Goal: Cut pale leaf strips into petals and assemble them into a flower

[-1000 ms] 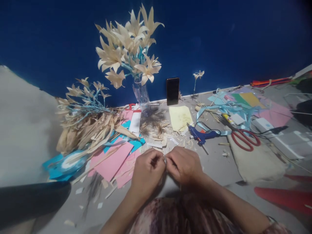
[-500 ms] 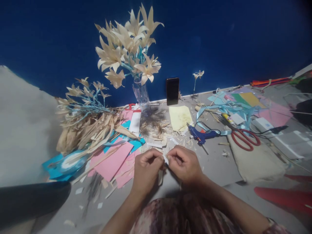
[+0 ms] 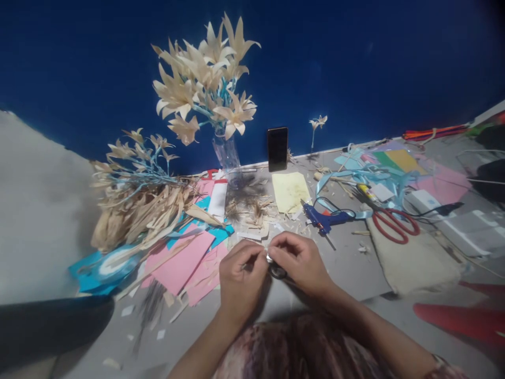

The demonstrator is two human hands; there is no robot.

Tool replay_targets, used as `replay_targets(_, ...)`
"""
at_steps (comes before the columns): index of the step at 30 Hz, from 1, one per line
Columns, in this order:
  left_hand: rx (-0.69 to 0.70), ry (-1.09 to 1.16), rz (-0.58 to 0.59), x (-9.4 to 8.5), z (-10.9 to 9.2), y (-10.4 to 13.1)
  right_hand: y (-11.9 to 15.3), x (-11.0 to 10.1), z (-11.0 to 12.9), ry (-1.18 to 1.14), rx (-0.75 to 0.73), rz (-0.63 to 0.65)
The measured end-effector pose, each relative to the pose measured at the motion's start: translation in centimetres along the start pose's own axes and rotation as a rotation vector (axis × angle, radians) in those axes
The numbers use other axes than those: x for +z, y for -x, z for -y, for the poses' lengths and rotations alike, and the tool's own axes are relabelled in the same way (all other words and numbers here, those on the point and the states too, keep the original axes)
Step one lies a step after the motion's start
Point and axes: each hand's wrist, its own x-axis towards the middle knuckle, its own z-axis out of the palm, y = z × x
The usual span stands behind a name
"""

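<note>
My left hand [image 3: 243,271] and my right hand [image 3: 300,259] meet close to my body, the fingers of both closed in a pinch. Between their fingertips shows the tip of a small white strip [image 3: 269,258], mostly covered by the fingers. Under my right hand hangs a dark rounded loop [image 3: 278,271]; what it belongs to is hidden. Just beyond the hands lie pale scraps [image 3: 254,231] and dark fibres. To the right of them rests a blue glue gun [image 3: 324,218], beside a stained yellow sheet of paper [image 3: 291,192].
Pale handmade flowers stand in a clear vase [image 3: 228,158] against the blue wall. Dried husks [image 3: 130,210], pink paper [image 3: 183,258] and a ribbon roll [image 3: 114,263] lie left. A phone [image 3: 278,149] leans at the back. Red-handled scissors [image 3: 395,226] lie right, on a beige cloth [image 3: 414,263].
The white strip, plainer half a second ago, is now nearly hidden between the fingertips. The dark loop has come into sight below my right hand. The hands have barely shifted.
</note>
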Motion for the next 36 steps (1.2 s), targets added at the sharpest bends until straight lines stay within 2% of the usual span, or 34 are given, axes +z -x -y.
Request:
replay_targets(2, 0.033, -0.005, -0.007, 0.2, 0.0, 0.1, -0.2, 0.0, -0.3, -0.044, 0.039, -0.016)
replay_targets(4, -0.014, 0.032, 0.025, 0.2, 0.0, 0.1, -0.3, 0.0, -0.5, -0.085, 0.028, -0.032)
replay_targets(9, -0.283, 0.232, 0.16, 0.1, -0.1, 0.0, 0.0, 0.0, -0.7, -0.008, -0.222, -0.125)
replay_targets(13, -0.3, 0.241, 0.151, 0.3, -0.3, 0.1, 0.3, 0.1, -0.6, 0.024, -0.318, -0.149)
replay_targets(16, -0.286, 0.226, 0.107, 0.6, -0.6, 0.2, 0.3, 0.0, -0.8, -0.101, -0.232, -0.143)
replay_targets(21, -0.436, 0.328, 0.001, 1.4, -0.7, 0.3, -0.2, 0.2, -1.7, -0.741, 0.226, -0.177)
replay_targets(23, -0.482, 0.369, -0.011, 1.6, -0.5, 0.4, -0.3, 0.2, -1.9, -0.901, 0.327, -0.172)
replay_targets(27, -0.535, 0.446, -0.007, 1.8, -0.1, 0.5, -0.3, 0.1, -2.0, -0.981, 0.349, -0.163)
replay_targets(36, -0.553, 0.482, -0.003, 2.2, -0.2, 0.5, 0.0, -0.2, -2.0, -0.92, 0.268, -0.148)
